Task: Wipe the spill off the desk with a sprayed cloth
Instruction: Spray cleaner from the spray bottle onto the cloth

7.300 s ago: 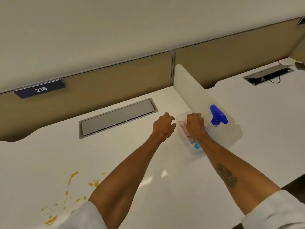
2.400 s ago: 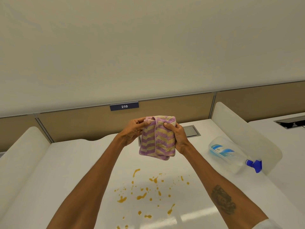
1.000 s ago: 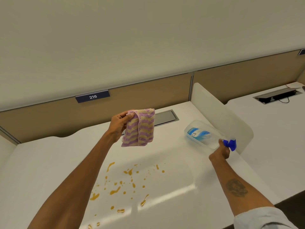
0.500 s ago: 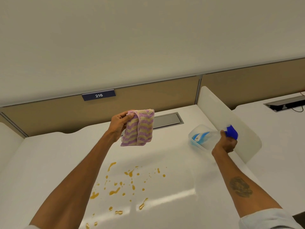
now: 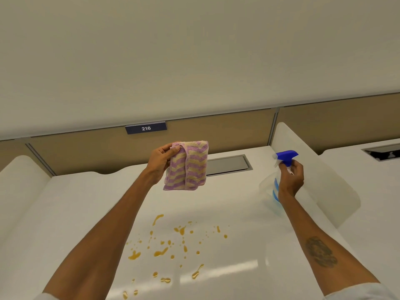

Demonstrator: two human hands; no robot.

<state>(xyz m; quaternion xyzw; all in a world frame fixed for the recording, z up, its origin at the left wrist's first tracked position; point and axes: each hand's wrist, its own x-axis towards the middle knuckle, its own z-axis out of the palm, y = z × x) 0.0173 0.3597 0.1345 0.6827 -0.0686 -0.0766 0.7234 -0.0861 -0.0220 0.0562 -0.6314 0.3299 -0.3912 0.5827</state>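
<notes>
My left hand (image 5: pixel 160 161) holds a folded purple-and-yellow striped cloth (image 5: pixel 187 167) by its top corner, hanging in the air above the white desk (image 5: pixel 71 204). My right hand (image 5: pixel 291 178) grips a clear spray bottle (image 5: pixel 270 191) upright by the neck, off the desk. Its blue trigger head (image 5: pixel 286 158) points left toward the cloth. An orange spill (image 5: pixel 173 245) of drops and streaks is spattered on the desk below and between my arms.
A metal cable hatch (image 5: pixel 227 164) is set into the desk behind the cloth. White rounded dividers stand at the right (image 5: pixel 320 178) and left (image 5: pixel 19 180). A beige partition with a blue "216" plate (image 5: pixel 146 128) closes the back. A neighbouring desk lies at the right.
My right hand has lifted the spray bottle off the desk and turned it upright, nozzle facing the cloth. The left hand keeps the cloth raised in about the same place.
</notes>
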